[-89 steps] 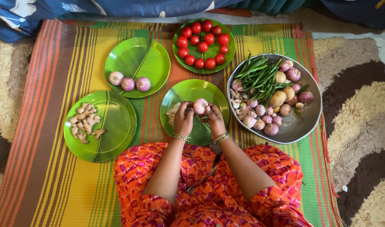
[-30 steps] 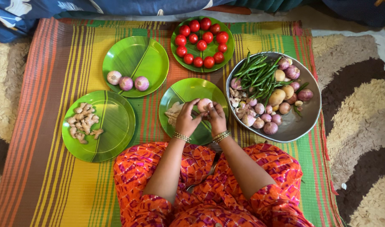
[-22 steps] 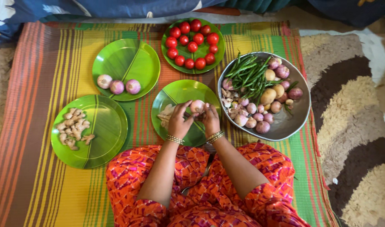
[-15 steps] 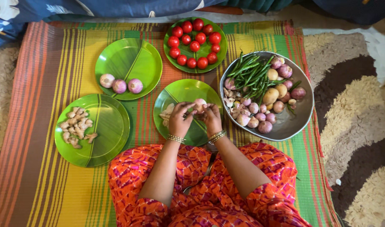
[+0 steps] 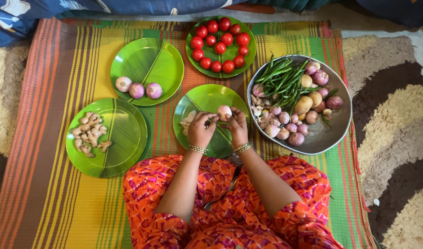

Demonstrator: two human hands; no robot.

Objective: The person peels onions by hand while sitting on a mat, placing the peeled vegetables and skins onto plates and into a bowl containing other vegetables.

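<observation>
Striped mat [image 5: 59, 193] on floor carries four green plates, one steel bowl [image 5: 329, 133]. Left hand [image 5: 201, 130] and right hand [image 5: 238, 127] together pinch one pale onion [image 5: 224, 111] above centre plate [image 5: 207, 99]. Three peeled onions [image 5: 137, 89] on upper-left plate; eleven tomatoes [image 5: 220, 47] on top plate.

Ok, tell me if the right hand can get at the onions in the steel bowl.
Probably yes: the right hand sits just beside the steel bowl, onions lie uncovered nearest it, though it holds a small onion now.

Tomatoes [image 5: 220, 39] on plate; ginger [image 5: 89, 133]; steel bowl [image 5: 329, 136] of vegetables.
</observation>
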